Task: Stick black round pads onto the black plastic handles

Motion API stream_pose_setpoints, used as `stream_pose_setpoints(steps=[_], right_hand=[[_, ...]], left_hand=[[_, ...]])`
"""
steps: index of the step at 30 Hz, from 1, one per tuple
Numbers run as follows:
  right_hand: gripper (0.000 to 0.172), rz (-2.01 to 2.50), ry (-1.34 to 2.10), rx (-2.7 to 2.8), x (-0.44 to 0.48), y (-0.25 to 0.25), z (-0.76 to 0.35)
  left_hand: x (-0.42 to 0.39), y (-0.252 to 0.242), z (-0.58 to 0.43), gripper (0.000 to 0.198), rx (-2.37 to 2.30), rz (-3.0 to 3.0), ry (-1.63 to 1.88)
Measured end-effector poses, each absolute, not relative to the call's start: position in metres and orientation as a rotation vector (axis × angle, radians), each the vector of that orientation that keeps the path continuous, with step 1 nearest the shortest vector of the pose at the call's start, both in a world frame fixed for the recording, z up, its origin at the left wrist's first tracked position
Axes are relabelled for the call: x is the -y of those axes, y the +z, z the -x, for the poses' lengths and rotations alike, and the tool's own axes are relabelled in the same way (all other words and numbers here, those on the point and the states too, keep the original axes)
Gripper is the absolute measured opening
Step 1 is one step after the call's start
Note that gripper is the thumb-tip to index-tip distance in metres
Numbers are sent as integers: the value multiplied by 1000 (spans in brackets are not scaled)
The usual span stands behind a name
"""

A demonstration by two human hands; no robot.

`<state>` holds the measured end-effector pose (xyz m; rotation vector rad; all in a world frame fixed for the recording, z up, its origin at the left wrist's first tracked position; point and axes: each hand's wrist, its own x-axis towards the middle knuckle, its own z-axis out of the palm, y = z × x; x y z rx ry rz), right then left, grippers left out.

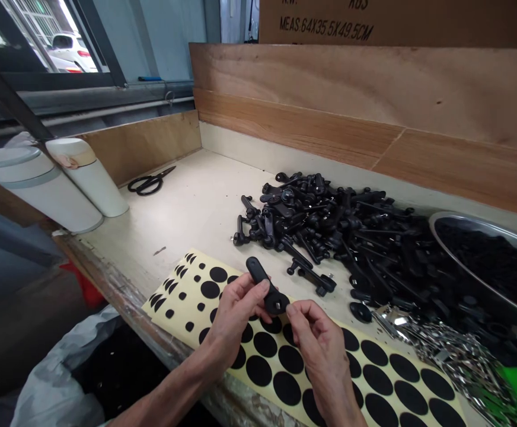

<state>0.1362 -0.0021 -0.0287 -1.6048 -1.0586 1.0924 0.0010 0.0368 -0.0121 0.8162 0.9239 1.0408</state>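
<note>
Black plastic lever [262,283] held up in my left grip [236,314], closed on its stem. Right grip [318,350] pinching its round end. Both above sheet of black dots [181,314], near counter's [182,201] front edge. Heap of levers [325,225] behind, toward back edge.

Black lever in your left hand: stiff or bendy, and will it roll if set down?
The black lever looks stiff, probably moulded plastic, given its thick body. It likely won't roll far: its head is broad, and similar levers in the pile lie at rest on the bench.
</note>
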Motion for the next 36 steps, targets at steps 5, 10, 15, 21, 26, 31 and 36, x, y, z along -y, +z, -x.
stream_pose_setpoints(steps=[5, 10, 15, 21, 26, 31, 36], right_hand=[[36, 1623, 976, 1173, 1, -25, -137], [31, 1624, 862, 1222, 2, -24, -135], [29, 1639, 779, 1280, 1, -27, -135], [23, 1786, 468, 1558, 4, -25, -136], [21, 1888, 244, 1781, 7, -20, -140], [44, 2014, 450, 1675, 0, -20, -160], [38, 1623, 964, 1343, -7, -19, -157]], left_hand=[[-37, -14, 1, 19, -922, -823, 1014], [-36, -15, -1, 25, -970, -809, 1033], [-36, -13, -2, 27, -1020, -840, 1052], [-33, -9, -6, 27, -1066, -862, 1091], [-33, -10, -7, 24, -1065, -886, 1087], [-35, -9, -4, 28, -1041, -817, 1048], [-35, -9, -1, 23, -916, -812, 1018]])
